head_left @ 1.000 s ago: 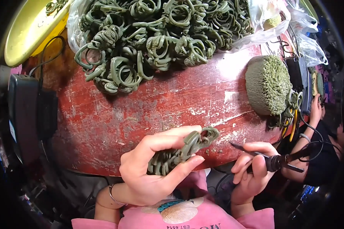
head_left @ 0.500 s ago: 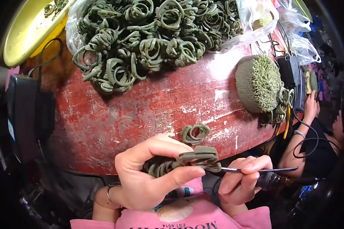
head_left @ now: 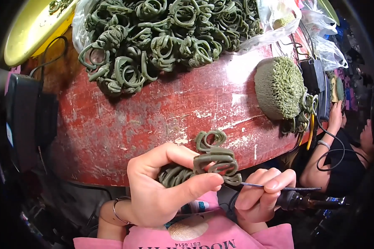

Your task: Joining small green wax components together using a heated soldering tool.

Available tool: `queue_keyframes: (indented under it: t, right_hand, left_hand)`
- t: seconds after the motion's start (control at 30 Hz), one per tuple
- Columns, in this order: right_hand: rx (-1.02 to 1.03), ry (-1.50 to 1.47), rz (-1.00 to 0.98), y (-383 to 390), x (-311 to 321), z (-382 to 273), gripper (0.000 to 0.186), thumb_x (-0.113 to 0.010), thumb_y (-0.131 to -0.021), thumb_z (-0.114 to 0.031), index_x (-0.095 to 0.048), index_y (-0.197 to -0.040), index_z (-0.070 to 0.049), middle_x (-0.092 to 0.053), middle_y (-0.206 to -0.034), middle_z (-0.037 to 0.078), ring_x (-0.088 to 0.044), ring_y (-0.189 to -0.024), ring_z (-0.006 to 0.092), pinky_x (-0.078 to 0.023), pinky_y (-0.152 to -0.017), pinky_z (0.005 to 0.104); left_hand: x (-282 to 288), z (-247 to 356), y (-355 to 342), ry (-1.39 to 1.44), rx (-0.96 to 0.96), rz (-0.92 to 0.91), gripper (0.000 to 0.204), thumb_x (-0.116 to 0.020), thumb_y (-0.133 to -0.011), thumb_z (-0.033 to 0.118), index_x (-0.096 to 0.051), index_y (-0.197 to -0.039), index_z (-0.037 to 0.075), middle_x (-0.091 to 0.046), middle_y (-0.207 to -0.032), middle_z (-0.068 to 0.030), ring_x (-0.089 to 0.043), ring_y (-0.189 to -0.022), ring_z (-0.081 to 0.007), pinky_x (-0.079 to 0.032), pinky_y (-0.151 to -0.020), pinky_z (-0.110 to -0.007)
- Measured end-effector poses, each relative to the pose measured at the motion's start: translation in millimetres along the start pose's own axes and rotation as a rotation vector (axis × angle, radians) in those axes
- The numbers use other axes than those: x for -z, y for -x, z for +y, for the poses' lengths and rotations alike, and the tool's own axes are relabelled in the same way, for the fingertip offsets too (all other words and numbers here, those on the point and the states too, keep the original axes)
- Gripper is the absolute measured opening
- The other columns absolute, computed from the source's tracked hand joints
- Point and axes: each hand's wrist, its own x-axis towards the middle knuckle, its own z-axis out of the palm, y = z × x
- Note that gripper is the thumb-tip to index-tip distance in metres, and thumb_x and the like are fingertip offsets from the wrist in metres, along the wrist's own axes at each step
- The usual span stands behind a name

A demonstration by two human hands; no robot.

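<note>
"Tipped up since half a second ago: that cluster of green rings [head_left: 215, 161] shows its loops more fully now. And the thin metal tool [head_left: 303, 189], well apart from it a second ago, meets it."

"How does the left hand [head_left: 153, 195] have it?"

"Pinched. The index finger curls round the far side, the thumb presses from the near side, and more coils sit tucked towards the palm. It's all held up at the near edge of the red table [head_left: 166, 120], just above the pink shirt [head_left: 153, 238]."

"And the right hand [head_left: 257, 199]?"

"Pinching too, thumb and bent fingers pressed together on the thin tool. One end reaches the lowest loop from the right; the other juts out past the fingers. There's a dark cylindrical tool [head_left: 293, 201] just below, but I can't tell whether that hand grips it."

"Anything further back?"

"A big heap of green coils [head_left: 162, 45] across the table, and a rough green block [head_left: 280, 88] to the right."
</note>
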Motion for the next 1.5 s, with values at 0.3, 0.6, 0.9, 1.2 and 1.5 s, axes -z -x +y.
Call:
queue_keyframes:
  t: [0.3, 0.6, 0.9, 1.2, 1.5]
  right_hand:
    - [0.025, -0.019, -0.050, -1, 3, 5, 0.017, -0.049, -0.088, -0.019, -0.038, -0.086, -0.005, -0.043, -0.049, 0.003, -0.038, -0.038, 0.0104, -0.032, -0.038, 0.0201]
    - [0.078, -0.015, -0.073, -2, 4, 12, 0.015, -0.045, -0.089, -0.019, -0.039, -0.087, -0.005, -0.044, -0.049, 0.003, -0.038, -0.039, 0.0107, -0.032, -0.040, 0.0202]
    - [-0.018, -0.022, -0.195, -6, 18, 1, 0.014, -0.051, -0.087, -0.017, -0.047, -0.090, -0.004, -0.059, -0.064, 0.012, -0.058, -0.054, 0.0183, -0.046, -0.050, 0.0265]
    - [0.123, 0.082, -0.125, -8, 4, 11, 0.012, -0.045, -0.089, -0.014, -0.038, -0.086, -0.005, -0.045, -0.046, 0.004, -0.039, -0.038, 0.0104, -0.032, -0.039, 0.0187]
    - [-0.047, -0.016, -0.226, -8, 12, 3, 0.014, -0.051, -0.087, -0.017, -0.048, -0.091, -0.004, -0.060, -0.064, 0.011, -0.059, -0.057, 0.0184, -0.048, -0.051, 0.0275]
  left_hand:
    - [-1, 0, 2, 0.039, 0.045, 0.016, 0.014, -0.067, -0.071, -0.003, -0.055, -0.079, -0.003, -0.062, -0.075, -0.0117, -0.059, -0.066, -0.0099, -0.046, -0.056, -0.021]
    - [4, -1, 3, 0.027, 0.081, 0.001, 0.015, -0.068, -0.071, -0.002, -0.057, -0.080, -0.003, -0.063, -0.078, -0.0106, -0.058, -0.067, -0.0083, -0.046, -0.057, -0.021]
    - [3, 0, 0, -0.027, 0.073, -0.036, 0.023, -0.066, -0.070, -0.001, -0.043, -0.074, -0.001, -0.057, -0.072, -0.0178, -0.062, -0.066, -0.0276, -0.054, -0.056, -0.041]
    - [8, -6, 2, 0.134, 0.095, -0.073, 0.017, -0.068, -0.071, -0.003, -0.057, -0.084, -0.003, -0.062, -0.085, -0.0117, -0.056, -0.072, -0.0076, -0.046, -0.061, -0.021]
    - [5, -2, 2, 0.105, 0.008, -0.167, 0.018, -0.067, -0.071, -0.004, -0.056, -0.085, -0.004, -0.063, -0.087, -0.0145, -0.058, -0.077, -0.0104, -0.047, -0.066, -0.024]
